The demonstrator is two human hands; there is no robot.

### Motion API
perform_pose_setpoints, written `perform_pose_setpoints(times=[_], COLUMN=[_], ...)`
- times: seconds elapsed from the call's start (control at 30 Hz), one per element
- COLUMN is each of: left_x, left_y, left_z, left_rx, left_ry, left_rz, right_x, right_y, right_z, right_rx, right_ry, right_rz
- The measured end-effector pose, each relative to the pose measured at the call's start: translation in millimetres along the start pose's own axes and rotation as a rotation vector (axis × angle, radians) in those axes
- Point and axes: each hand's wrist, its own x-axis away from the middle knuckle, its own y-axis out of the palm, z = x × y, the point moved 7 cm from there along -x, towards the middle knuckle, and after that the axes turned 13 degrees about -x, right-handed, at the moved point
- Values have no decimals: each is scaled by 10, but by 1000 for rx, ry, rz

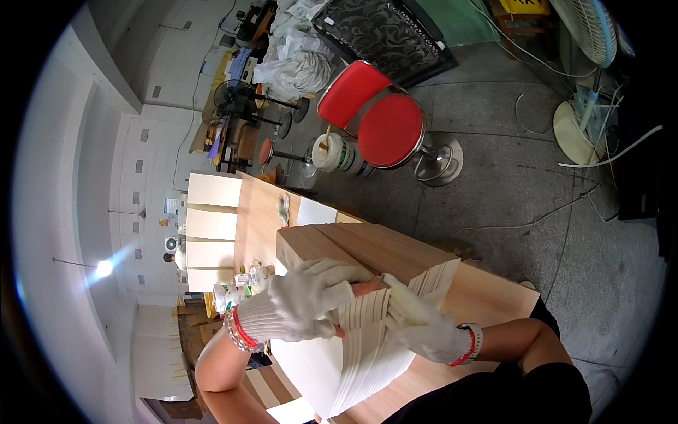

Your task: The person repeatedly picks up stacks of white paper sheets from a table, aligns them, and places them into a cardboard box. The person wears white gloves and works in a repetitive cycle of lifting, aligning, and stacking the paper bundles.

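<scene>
A thick stack of white card sheets (311, 367) stands on a wood-coloured table, its many layered edges turned toward me. My left hand (304, 300), in a white knitted glove with bare fingertips, grips the top edge of the sheets, fingers over it and thumb on the near face. On the right, my right hand (417, 321), also gloved, is closed against the layered edges, its fingertips near those of the left. What lies under the right palm is hidden. Behind the sheets, long wood-grain panels (374, 244) run alongside the stack.
The table (494, 290) extends past the stack; further off it carries pale upright boards (212, 226) and small bottles (244, 279). Beyond its edge are a red swivel chair (390, 131), a white bucket (335, 152), and a standing fan (586, 35) with loose cables on the grey floor.
</scene>
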Motion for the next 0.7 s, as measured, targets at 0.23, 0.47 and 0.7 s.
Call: perform_pose_setpoints(times=[0.23, 0.47, 0.7], left_x=[-93, -153, -40], left_y=[-28, 368, 295], left_z=[-147, -389, -333], left_rx=[73, 36, 72], left_ry=[-51, 27, 39], left_rz=[-288, -508, -409], right_x=[-72, -54, -74], right_y=[-24, 18, 11], right_z=[-24, -11, 18], right_rx=[-107, 9, 121], right_ry=[3, -131, -190], right_rz=[-74, -52, -110])
